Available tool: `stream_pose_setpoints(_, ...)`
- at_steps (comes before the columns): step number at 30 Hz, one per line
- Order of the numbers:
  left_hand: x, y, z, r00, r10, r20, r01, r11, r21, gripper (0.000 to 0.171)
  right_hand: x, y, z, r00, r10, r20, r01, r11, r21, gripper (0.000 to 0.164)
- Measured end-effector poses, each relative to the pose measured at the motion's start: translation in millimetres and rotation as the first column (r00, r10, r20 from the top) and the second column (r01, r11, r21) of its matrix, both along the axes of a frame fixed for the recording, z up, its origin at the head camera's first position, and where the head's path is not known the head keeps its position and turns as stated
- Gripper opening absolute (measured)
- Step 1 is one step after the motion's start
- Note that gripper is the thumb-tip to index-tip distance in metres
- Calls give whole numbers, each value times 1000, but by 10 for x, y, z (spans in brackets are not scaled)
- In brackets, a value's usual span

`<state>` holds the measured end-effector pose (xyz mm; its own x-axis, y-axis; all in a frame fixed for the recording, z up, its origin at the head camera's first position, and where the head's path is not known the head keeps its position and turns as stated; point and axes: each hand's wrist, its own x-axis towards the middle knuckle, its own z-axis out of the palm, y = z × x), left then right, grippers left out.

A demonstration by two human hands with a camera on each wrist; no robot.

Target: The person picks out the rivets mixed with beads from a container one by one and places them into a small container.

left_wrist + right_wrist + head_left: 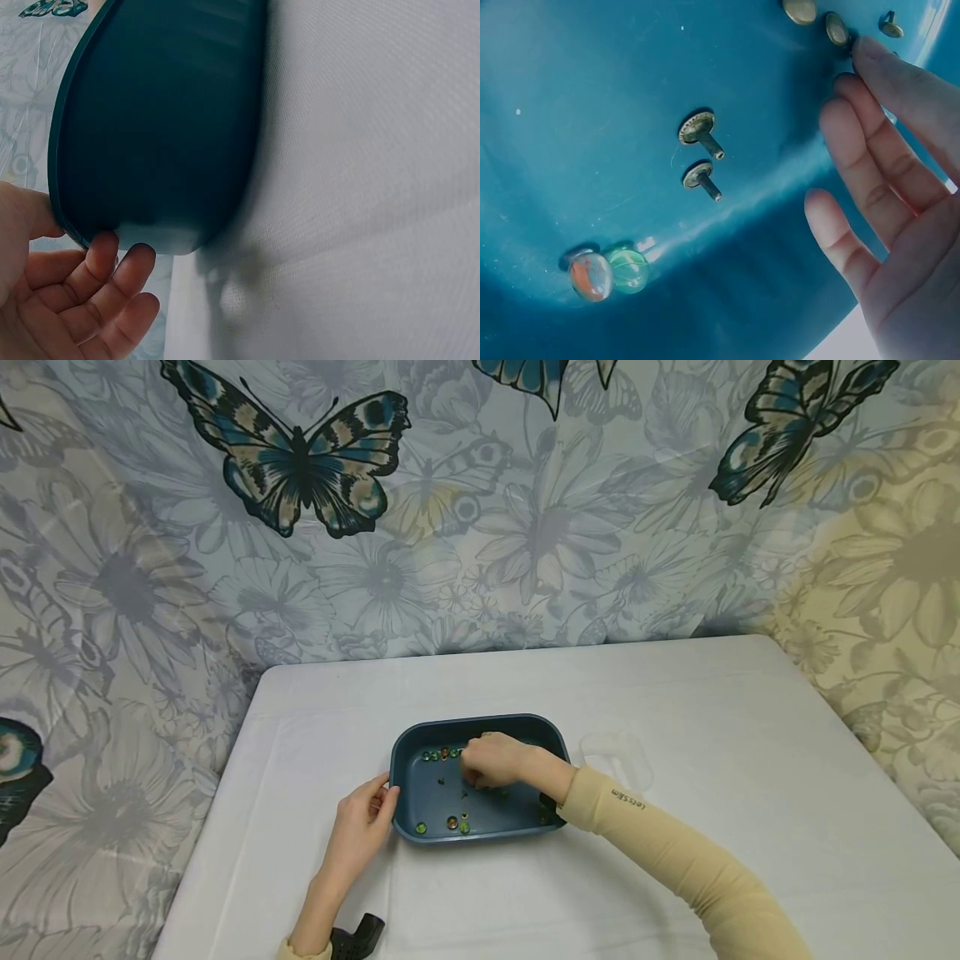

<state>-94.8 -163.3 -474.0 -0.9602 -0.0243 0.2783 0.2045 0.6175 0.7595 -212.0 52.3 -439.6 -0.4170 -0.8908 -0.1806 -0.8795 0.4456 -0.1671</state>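
A dark blue tray (480, 842) lies on the table with glass marbles (452, 822) and small metal rivets (697, 129) inside. My left hand (363, 818) holds the tray's left end, thumb at the rim and fingertips against the outer wall. Over the tray's inside, my right hand (495, 760) reaches down with bent fingers. In the right wrist view its thumb and forefinger tips meet at a brass-coloured rivet (836, 28) and seem to pinch its stem, which is mostly hidden. Two more rivets lie with their stems showing; beside the wall sit an orange-and-clear marble (590, 276) and a green one (628, 268).
To the right of the tray, a clear plastic container (615, 758) stands on the white-covered table (712, 735). A row of marbles (433, 756) runs along the tray's far side. Behind the table hangs a butterfly-and-flower patterned cloth (525, 552).
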Motion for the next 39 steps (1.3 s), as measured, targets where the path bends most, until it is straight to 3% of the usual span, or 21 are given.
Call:
stream_pose_setpoints(22,-2,7,3,1000,2,13,-2,1000,-4,26,-73,103,254,999,-6,50,11,995,-96,4)
stream_pose_setpoints(39,5,11,-1,1000,4,5,-4,1000,-19,27,-23,260,485,998,-36,43,41,990,-133,4)
